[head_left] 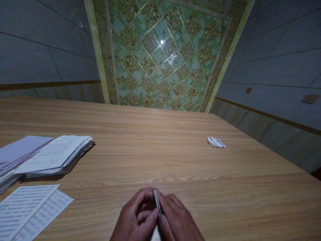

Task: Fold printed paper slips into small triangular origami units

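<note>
Near the front edge of the view, my left hand and my right hand come together over the wooden table. Between their fingertips they pinch a thin, narrow piece of folded paper, seen nearly edge-on. The left thumb and fingers form a ring around one side of it. My right fingers press flat against its other side, with the thumb low down. A pale bit shows below the thumbs; whether it belongs to the same paper I cannot tell.
A thick stack of papers lies at the left. In front of it are two loose printed sheets. A small pleated white paper piece rests at the right. Beyond the table's far edge stand a patterned green tile wall and grey side walls.
</note>
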### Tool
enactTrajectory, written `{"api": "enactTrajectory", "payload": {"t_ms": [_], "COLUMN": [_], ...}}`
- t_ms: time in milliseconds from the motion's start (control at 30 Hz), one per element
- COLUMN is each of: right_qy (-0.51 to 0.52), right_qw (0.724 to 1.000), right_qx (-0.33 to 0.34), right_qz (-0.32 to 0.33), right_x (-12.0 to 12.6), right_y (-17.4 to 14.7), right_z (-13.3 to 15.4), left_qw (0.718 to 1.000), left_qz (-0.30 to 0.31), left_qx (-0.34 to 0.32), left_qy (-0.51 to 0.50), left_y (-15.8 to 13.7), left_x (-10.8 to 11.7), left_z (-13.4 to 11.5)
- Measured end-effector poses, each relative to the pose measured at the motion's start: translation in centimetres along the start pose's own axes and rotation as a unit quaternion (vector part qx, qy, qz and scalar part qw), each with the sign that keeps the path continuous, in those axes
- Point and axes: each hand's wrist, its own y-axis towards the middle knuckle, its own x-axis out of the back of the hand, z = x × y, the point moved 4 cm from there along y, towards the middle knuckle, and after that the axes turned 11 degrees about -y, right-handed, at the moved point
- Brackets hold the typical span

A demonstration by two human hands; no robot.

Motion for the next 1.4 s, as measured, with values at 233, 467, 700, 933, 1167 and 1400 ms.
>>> {"api": "enactTrajectory", "payload": {"t_ms": [233, 467, 700, 933, 1167, 1400], "right_qy": [-0.054, -0.078, -0.07, -0.031, -0.059, -0.08], "right_qw": [0.997, 0.984, 0.983, 0.986, 0.985, 0.98], "right_qx": [-0.007, -0.023, -0.037, -0.037, -0.028, 0.009], "right_qz": [-0.048, -0.161, -0.163, -0.159, -0.162, -0.18], "right_x": [0.0, -0.6, -0.9, -1.4, -0.9, -0.6], "right_y": [-0.4, -0.6, -0.7, -0.3, -0.3, 0.2], "right_z": [-0.4, 0.0, -0.4, 0.2, 0.5, 1.3], "left_qw": [0.998, 0.951, 0.901, 0.949, 0.941, 0.951], "left_qz": [-0.006, -0.002, 0.004, -0.017, -0.033, -0.031], "left_qx": [-0.029, -0.201, -0.281, -0.188, -0.215, -0.197], "left_qy": [0.047, 0.235, 0.331, 0.254, 0.26, 0.236], "left_y": [0.1, -0.9, -1.5, -0.4, -0.8, -0.6], "left_x": [0.2, 0.2, -0.1, -0.1, 1.3, 1.8], "left_z": [-0.1, -0.3, -0.2, 0.4, 1.8, 1.7]}}
